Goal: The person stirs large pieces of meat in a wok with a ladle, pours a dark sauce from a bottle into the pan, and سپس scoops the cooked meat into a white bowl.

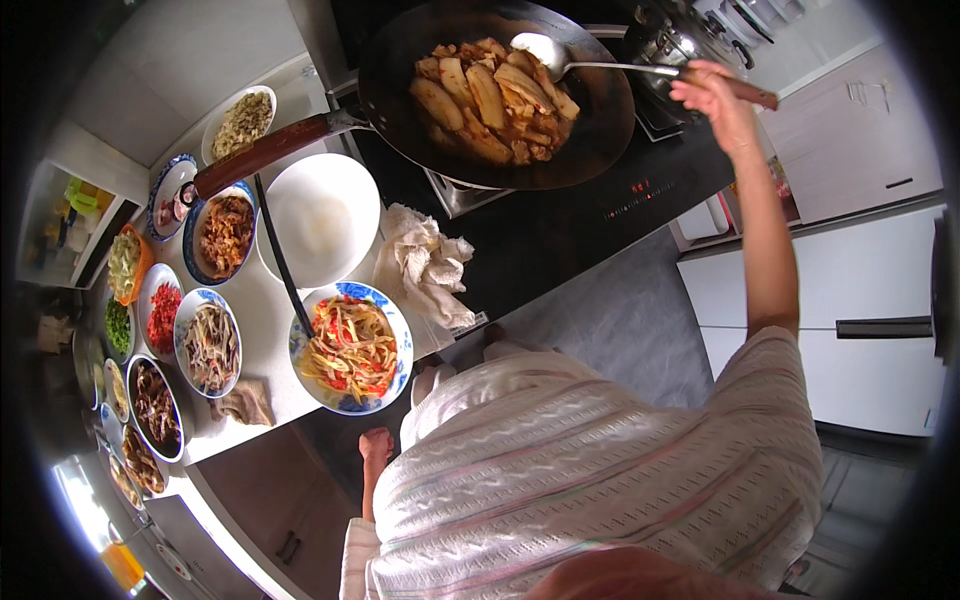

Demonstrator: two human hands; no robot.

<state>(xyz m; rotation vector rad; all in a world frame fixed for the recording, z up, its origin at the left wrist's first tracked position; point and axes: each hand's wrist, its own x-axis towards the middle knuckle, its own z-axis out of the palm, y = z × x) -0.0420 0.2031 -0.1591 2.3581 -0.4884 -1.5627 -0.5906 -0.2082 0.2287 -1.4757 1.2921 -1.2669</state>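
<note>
My right hand (716, 105) holds a metal ladle (541, 51) by its wooden handle, some of its fingers loosely extended. The ladle's bowl rests on the far side of the food in a dark wok (607, 135). That food is several thick pale slices (484, 94) in reddish-brown sauce. The wok's wooden handle (262, 154) points left over the counter. At my side, below the counter edge, my left hand (376, 444) hangs curled into a fist, with nothing visible in it. Nearest to it is a blue-flowered plate (405, 341) of shredded food with red pepper strips (352, 349).
A white bowl (322, 217) and a crumpled cloth (424, 266) lie beside the black cooktop (555, 232). A long black utensil handle (281, 255) leans across the plate. Several dishes, including chopped red pepper (163, 319), crowd the counter's left. A metal pot (667, 45) stands behind my right hand.
</note>
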